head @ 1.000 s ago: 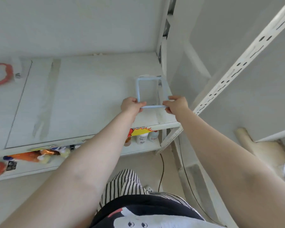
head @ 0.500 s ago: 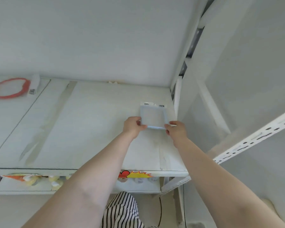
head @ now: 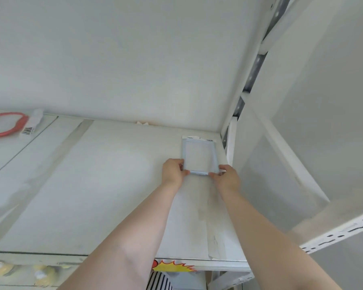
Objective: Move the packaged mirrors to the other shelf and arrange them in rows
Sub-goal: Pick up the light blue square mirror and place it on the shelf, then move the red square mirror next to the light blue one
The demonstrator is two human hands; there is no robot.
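A packaged mirror with a pale blue square frame (head: 199, 156) lies near the back right corner of the white shelf (head: 105, 185), its paper header touching the back wall. My left hand (head: 173, 171) pinches the frame's near left corner. My right hand (head: 226, 177) pinches the near right corner. A second packaged mirror with a round red frame (head: 5, 125) lies flat at the far left of the same shelf, with a white barcode label beside it.
A white upright post (head: 232, 143) stands just right of the blue mirror. A perforated white rail (head: 340, 237) crosses the lower right. Below the shelf edge sit small yellow items (head: 40, 275) and a red and yellow sticker (head: 174, 266).
Both hands have pushed the blue mirror from the shelf's front right area back toward the rear right corner, and it now lies flatter. The camera has tilted upward.
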